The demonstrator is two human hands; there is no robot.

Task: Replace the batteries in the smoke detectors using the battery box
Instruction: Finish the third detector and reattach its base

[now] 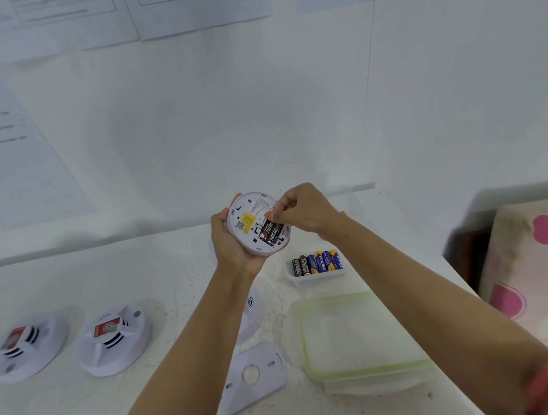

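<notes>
My left hand [227, 244] grips a round white smoke detector [250, 222] above the table, its back turned to me, with a yellow label and black batteries [271, 232] in its bay. My right hand [304, 208] has its fingers curled at the upper end of those batteries, fingertips on them. Below and to the right, a small clear battery box [319, 276] holds several black and blue batteries [317, 263] side by side.
Two white smoke detectors [25, 344] [114, 340] with red labels lie at the left. A detached white cover plate [252, 375] lies near the front. Part of another detector [252, 310] shows behind my left forearm. A clear container lid [357, 335] with a green rim lies at the right, beside a pink-dotted cushion [541, 260].
</notes>
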